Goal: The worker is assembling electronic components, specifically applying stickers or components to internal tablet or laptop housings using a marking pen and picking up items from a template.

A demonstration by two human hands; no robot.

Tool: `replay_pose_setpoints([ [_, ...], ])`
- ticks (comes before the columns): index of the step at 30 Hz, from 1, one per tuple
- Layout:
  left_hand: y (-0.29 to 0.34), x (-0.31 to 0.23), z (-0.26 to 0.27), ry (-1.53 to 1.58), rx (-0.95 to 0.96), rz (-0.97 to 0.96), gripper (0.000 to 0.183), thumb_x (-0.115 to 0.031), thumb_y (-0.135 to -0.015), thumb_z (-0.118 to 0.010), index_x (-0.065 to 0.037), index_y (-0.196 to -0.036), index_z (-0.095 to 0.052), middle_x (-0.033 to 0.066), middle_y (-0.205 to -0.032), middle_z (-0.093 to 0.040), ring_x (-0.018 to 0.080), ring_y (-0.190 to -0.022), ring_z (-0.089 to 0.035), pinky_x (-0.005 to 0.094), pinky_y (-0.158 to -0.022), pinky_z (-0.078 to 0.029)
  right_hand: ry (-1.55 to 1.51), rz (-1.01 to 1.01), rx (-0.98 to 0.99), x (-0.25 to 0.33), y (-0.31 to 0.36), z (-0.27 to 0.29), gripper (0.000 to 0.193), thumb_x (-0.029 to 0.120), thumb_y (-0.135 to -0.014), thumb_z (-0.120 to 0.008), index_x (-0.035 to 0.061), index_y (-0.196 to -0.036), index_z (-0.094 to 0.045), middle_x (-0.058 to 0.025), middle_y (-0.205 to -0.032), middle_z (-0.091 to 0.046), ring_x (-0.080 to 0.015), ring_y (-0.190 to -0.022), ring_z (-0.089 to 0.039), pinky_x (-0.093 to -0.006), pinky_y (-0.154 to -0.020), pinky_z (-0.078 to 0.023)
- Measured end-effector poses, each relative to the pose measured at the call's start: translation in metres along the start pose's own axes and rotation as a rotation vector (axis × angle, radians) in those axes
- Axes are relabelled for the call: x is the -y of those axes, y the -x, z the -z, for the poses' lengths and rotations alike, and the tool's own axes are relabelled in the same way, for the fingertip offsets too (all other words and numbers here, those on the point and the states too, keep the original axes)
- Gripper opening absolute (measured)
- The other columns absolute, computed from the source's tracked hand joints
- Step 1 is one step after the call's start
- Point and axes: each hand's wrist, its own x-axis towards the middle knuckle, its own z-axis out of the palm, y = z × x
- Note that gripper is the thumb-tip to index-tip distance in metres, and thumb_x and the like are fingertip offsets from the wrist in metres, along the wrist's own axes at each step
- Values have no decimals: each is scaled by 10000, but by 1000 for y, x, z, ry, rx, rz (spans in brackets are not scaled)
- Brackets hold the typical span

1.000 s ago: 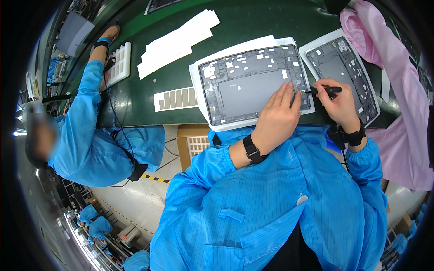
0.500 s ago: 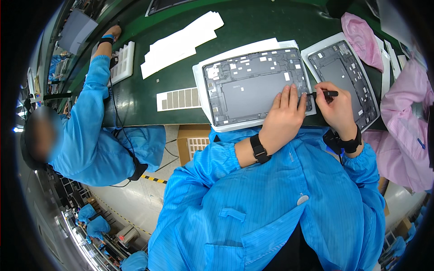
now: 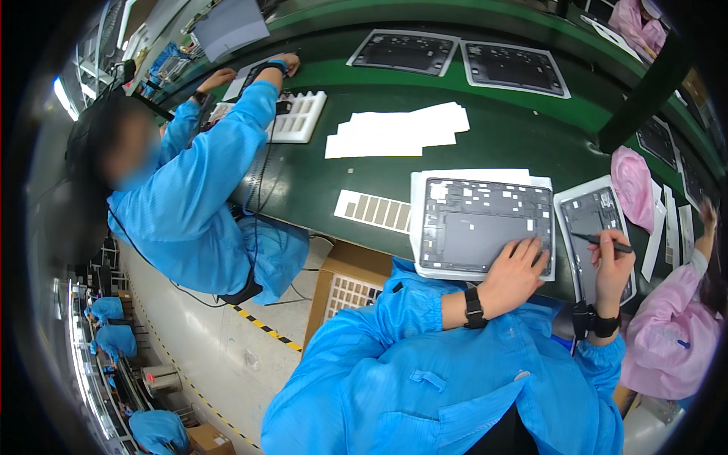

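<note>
A grey tablet back housing [image 3: 462, 239], its inner side up and dotted with small white stickers, lies on white sheets in front of me. My left hand [image 3: 506, 282] rests on its lower right corner, fingers stretched out and apart. Pinched in my right hand [image 3: 613, 267] is a slim black pointed tool [image 3: 622, 247], shaped like a pen; its exact kind is unclear. The tool's thin tip points left, over a second tablet housing [image 3: 593, 208] on a white backing to the right. Whether the tip touches that housing, I cannot tell.
Left of the first housing lies a strip of grey rectangular pads [image 3: 373, 211]. White papers [image 3: 398, 130] spread behind it. More housings [image 3: 403, 53] line the far side. A co-worker in blue [image 3: 201, 182] works left beside a white tray [image 3: 307, 117]; pink sleeves [image 3: 671, 326] show right.
My right hand has moved from the first housing's right edge to over the second housing, still holding the black tool. My left hand stays on the first housing. The view has swung.
</note>
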Motion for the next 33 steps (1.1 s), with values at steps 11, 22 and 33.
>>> replay_pose_setpoints([
  [11, 129, 156, 115, -182, -398, 415, 352, -154, -836, -636, -50, -1173, -616, 139, -1280, -565, 326, -1215, -513, 430, -1009, -408, -238, -28, 542, 64, -26, -233, 187, 176, -932, -601, -3, -917, -653, -27, -684, -615, -53, -552, -524, -192, -470, -378],
  [22, 145, 174, 102, -207, -362, 483, 461, -230, -829, -633, -39, -1243, -564, 140, -1323, -525, 297, -1263, -476, 435, -1046, -380, -95, 28, 702, 17, -3, -380, 240, 211, -946, -583, -15, -882, -631, -36, -652, -614, -66, -568, -543, -225, -508, -422],
  [33, 145, 175, 100, -199, -375, 480, 507, -237, -818, -634, -28, -1271, -541, 145, -1327, -523, 284, -1273, -469, 426, -1054, -369, -98, -33, 736, 18, -3, -378, 252, 230, -963, -566, -5, -893, -626, -28, -686, -612, -62, -597, -537, -213, -532, -427],
])
